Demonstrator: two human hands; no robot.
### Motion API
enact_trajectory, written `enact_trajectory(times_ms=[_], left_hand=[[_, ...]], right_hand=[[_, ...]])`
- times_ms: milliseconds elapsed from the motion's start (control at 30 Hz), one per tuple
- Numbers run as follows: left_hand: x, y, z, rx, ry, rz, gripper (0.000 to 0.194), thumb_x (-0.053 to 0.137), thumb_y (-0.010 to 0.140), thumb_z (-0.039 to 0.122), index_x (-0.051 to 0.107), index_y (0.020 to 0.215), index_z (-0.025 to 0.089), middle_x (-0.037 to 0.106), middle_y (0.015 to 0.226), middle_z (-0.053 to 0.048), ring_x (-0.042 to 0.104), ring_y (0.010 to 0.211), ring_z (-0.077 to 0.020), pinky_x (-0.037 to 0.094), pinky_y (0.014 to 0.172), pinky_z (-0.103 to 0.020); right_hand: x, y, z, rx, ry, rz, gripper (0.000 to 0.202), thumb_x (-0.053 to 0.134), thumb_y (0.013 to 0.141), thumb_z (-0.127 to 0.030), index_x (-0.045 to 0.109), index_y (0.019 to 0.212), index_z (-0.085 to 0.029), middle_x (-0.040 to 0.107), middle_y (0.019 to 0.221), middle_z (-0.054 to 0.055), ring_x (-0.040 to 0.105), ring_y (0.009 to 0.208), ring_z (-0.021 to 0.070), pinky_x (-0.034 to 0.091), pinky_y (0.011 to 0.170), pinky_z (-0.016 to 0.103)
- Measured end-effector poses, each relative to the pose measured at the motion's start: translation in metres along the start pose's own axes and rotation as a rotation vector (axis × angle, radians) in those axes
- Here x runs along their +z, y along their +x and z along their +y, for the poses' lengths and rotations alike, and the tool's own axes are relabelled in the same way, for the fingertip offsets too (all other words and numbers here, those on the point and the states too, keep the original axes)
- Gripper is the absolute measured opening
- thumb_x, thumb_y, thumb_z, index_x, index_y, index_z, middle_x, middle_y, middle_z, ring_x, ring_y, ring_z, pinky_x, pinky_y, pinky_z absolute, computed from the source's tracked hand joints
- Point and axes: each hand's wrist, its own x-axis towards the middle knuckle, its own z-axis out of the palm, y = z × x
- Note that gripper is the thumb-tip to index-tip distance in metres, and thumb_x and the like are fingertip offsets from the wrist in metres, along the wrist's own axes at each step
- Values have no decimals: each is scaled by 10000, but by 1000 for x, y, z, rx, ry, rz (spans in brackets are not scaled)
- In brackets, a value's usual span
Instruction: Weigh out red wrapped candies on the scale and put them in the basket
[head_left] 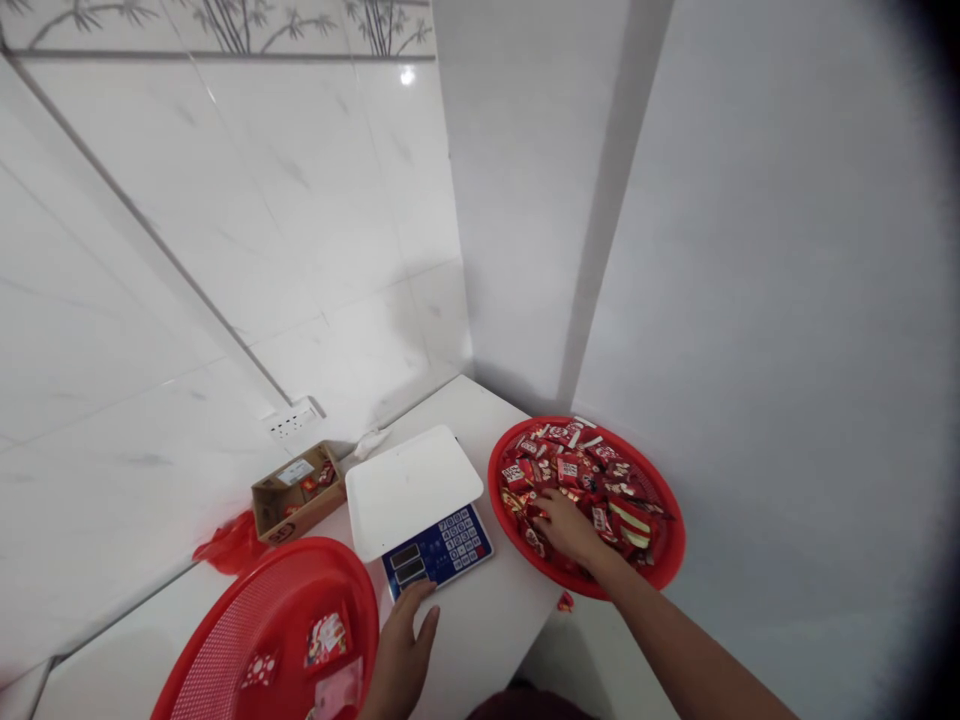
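My right hand (566,527) reaches into a round red basket (666,575) on the right, its fingers among many small red wrapped packets (568,468). Whether the fingers grip a packet is hidden. My left hand (409,645) has its thumb and fingers apart and holds nothing. It is at the front edge of a digital scale with a blue keypad panel (442,553). The scale's white tray (412,490) has nothing on it. Left of my left hand is a larger red basket (225,620) with a few packets (327,640) at its bottom.
A cardboard box (300,515) with a few red packets stands behind the left basket, next to a red plastic bag (231,545). A wall socket (294,418) is above it. Walls meet behind the white table (487,620). One red packet (565,602) lies below the right basket.
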Motion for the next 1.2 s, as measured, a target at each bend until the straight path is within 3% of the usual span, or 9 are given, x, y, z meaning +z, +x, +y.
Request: enact_trajectory(times_ms=[167, 367, 533, 600, 733, 800, 1000, 1100, 1200], left_hand=[[-4, -5, -2, -11, 10, -16, 341, 543, 735, 402, 648, 991, 204, 630, 1132, -110, 542, 1107, -269, 390, 985, -446], [-10, -6, -10, -68, -25, -9, 363, 557, 712, 458, 645, 963, 211, 655, 1071, -81, 560, 1066, -261, 422, 944, -422], [-1, 3, 12, -190, -274, -110, 469, 634, 643, 525, 634, 971, 190, 649, 1065, -102, 563, 1057, -263, 432, 930, -385], [7, 6, 28, -245, -429, -180, 545, 656, 622, 549, 605, 1027, 188, 640, 1069, -114, 557, 1062, -260, 443, 907, -375], [30, 5, 56, -411, -730, -369, 720, 673, 608, 563, 452, 1225, 264, 572, 1169, -116, 576, 1004, -265, 495, 748, -384], [40, 1, 65, -452, -806, -445, 780, 702, 602, 525, 387, 1276, 289, 572, 1151, -115, 607, 917, -253, 495, 680, -372], [53, -3, 62, -619, -1009, -392, 665, 778, 562, 413, 481, 1136, 253, 639, 1003, -73, 646, 801, -204, 484, 670, -318], [51, -1, 57, -671, -1104, -295, 480, 794, 558, 360, 554, 941, 199, 671, 776, -25, 641, 668, -150, 490, 625, -269], [44, 2, 52, -697, -1110, -177, 409, 815, 532, 307, 555, 812, 162, 671, 679, -18, 617, 561, -122, 502, 570, -245]], right_hand=[[3, 5, -7, 9, 34, 24, 169, 576, 682, -178, 691, 806, -181, 654, 986, 104, 531, 1007, 252, 357, 908, 352], [-31, 9, 14, 93, 229, 172, 192, 489, 745, -298, 625, 760, -163, 645, 875, 96, 563, 867, 230, 411, 818, 351], [-56, -6, 6, 137, 487, 198, 326, 396, 807, -452, 574, 756, -183, 634, 721, 30, 577, 683, 185, 448, 637, 302], [-60, -21, -16, 84, 711, 54, 302, 492, 766, -470, 580, 769, -182, 636, 729, 15, 572, 665, 159, 441, 609, 269], [-42, -57, -72, -119, 984, -538, 293, 616, 704, -442, 594, 722, -151, 601, 664, 0, 519, 577, 111, 403, 545, 234], [-22, -71, -92, -90, 987, -623, 297, 630, 692, -446, 586, 755, -160, 559, 620, -30, 485, 539, 93, 388, 519, 221], [31, -90, -107, 70, 1014, -412, 500, 366, 795, -637, 569, 985, -221, 628, 880, 29, 587, 811, 184, 468, 730, 330], [26, -83, -92, -30, 908, -383, 566, 344, 815, -614, 540, 1159, -210, 571, 1197, 77, 483, 1141, 225, 344, 986, 391], [2, -66, -53, -62, 677, -195, 564, 434, 803, -508, 462, 1267, -188, 442, 1359, 100, 363, 1261, 232, 255, 1056, 408]])
